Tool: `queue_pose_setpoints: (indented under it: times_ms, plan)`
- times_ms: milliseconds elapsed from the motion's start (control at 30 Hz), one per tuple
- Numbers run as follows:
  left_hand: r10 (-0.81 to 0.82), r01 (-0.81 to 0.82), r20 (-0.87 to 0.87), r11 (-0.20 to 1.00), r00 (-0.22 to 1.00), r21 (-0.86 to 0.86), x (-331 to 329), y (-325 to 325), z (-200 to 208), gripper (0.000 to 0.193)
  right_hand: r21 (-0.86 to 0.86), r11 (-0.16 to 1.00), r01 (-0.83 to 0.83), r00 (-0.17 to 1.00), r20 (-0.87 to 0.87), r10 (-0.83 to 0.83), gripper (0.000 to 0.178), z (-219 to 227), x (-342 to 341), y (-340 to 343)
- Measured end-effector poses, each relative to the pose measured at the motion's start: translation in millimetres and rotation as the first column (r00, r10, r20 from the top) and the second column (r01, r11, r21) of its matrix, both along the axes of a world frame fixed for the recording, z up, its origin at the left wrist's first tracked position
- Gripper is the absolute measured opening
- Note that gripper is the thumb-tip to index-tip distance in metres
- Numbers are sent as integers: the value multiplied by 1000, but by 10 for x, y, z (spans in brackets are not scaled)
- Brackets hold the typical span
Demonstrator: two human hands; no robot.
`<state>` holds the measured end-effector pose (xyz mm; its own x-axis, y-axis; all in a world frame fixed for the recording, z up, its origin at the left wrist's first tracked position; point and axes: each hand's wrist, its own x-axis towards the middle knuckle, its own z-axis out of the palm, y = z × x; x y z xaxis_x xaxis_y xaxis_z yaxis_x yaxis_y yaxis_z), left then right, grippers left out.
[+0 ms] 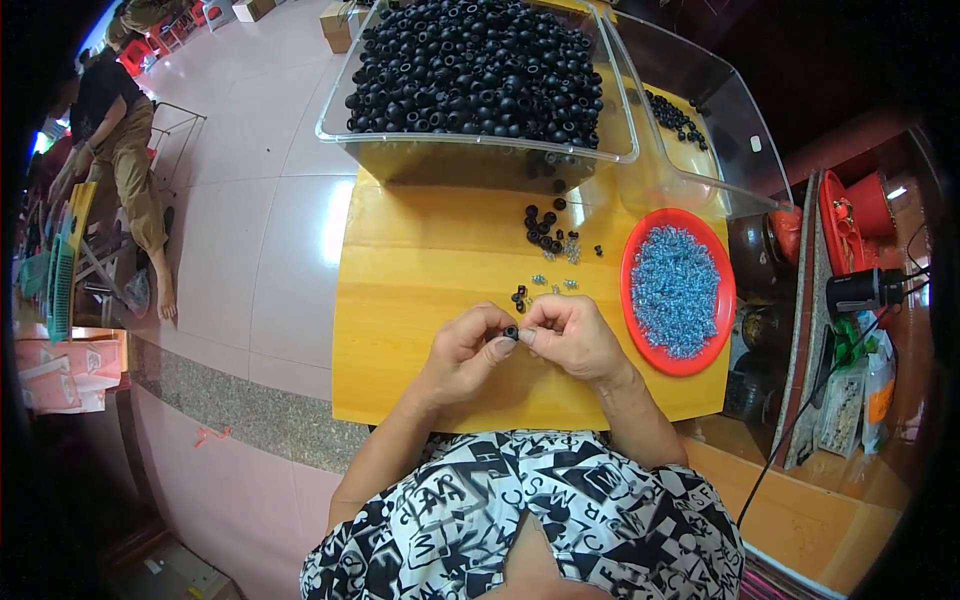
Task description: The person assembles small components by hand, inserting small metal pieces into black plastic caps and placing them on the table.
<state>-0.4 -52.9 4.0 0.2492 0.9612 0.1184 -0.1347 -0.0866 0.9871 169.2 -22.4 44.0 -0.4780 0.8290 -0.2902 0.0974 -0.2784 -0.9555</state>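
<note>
Between the thumb and fingertips of my left hand (465, 350) is a small round black bead-like piece (511, 332) with a hole in it. My right hand (575, 338) meets it from the right in a pinch; whatever its fingertips hold is hidden. Just beyond my hands lie a few small black bits (519, 297) and some small silvery pieces (570, 285), which look like tiny springs. Farther back is a loose cluster of round black pieces (540, 225). A red oval tray (628, 285) full of bluish-silver small pieces (675, 290) stands to the right.
A large clear bin (480, 150) heaped with round black pieces (475, 70) stands at the table's far side. Beside it is another clear container (740, 185) with fewer black pieces. The yellow tabletop (390, 300) ends near my body. At far left a person (125, 150) is beside a green rack.
</note>
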Motion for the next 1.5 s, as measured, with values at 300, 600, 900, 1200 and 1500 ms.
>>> queue_pose_setpoints:
  times_ms: [300, 600, 900, 1200, 1500]
  plan:
    - [37, -30, 172, 999, 984, -43, 1, 32, -1, 19, -262, 952, 160, 948, -228, -222, 9, -79, 35, 52]
    - [226, -214, 192, 973, 955, -83, 91, 94, -78, 19, 833, 363, -418, 652, 553, -518, 8, -107, 91, 318]
    - [287, -283, 12, 949, 958, -141, 43, 60, -138, 18, 850, 479, -218, 712, 474, -518, 13, 41, 476, 158]
    - [277, -275, 0, 954, 961, -121, 103, 97, -148, 21, 689, 679, -252, 295, 723, -625, 30, 150, 2027, -328]
    - [266, -259, 23, 952, 964, -163, 85, 79, -138, 20, 742, 671, -14, 436, 608, -663, 25, -88, 2183, -105]
